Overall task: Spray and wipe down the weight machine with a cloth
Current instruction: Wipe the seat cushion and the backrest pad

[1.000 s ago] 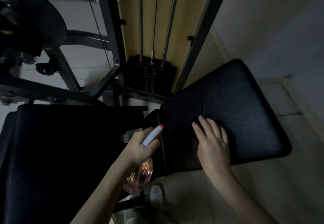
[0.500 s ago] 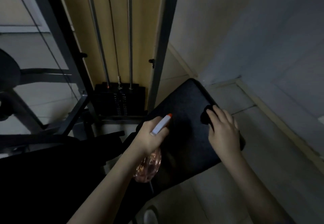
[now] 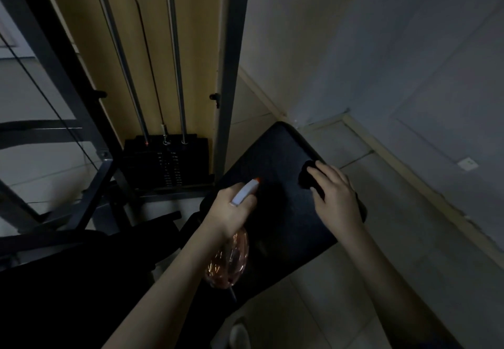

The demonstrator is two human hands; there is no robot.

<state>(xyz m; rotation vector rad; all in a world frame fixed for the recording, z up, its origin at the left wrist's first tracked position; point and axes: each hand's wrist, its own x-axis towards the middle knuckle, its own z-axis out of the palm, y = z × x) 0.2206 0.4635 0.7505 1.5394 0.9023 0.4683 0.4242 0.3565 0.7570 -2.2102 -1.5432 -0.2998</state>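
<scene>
There is one cloth (image 3: 306,176). It is black and bunched up, so it is hard to tell apart from the black pad (image 3: 283,212) it lies on. It sits by the pad's right edge, near the far corner. The right hand (image 3: 336,198) lies flat on top of it, its fingers almost straight and pressing down.

There is one spray bottle (image 3: 231,258). Its body is see-through and pinkish, and its top is white with an orange tip. The left hand (image 3: 231,209) has its fingers curled tight around the neck. The bottle hangs over the pad's near left edge, and the tip points across the pad.

Past the pad's left edge stands a gray post (image 3: 231,62). Next to it is one black stack of weights (image 3: 166,161). Two shiny rods (image 3: 174,48) and one thin cable (image 3: 144,35) go up from the stack. A second dark pad (image 3: 68,280) fills the bottom left. The floor (image 3: 368,280) has pale tiles.
</scene>
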